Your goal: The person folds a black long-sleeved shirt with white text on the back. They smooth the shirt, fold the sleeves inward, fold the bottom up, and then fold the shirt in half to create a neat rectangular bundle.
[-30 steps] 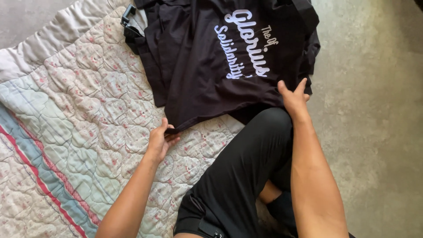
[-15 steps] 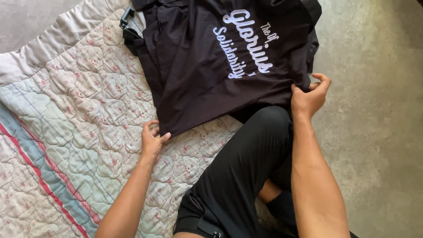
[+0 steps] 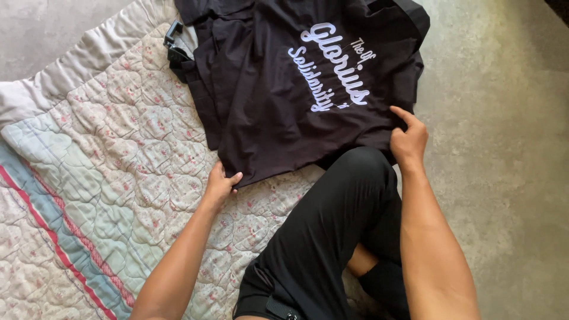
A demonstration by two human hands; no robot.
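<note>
Right hand (image 3: 408, 141) has opened from its fist to fingers pinching the black t-shirt (image 3: 290, 89) hem by the knee, left hand (image 3: 220, 185) gripping the lower corner on the quilt (image 3: 101, 178); best pull both corners evenly, keep fabric taut.

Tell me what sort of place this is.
Likely a home floor or a plain indoor room: a quilted floral blanket is spread on a bare concrete-like floor, with a black T-shirt laid out over it.
</note>
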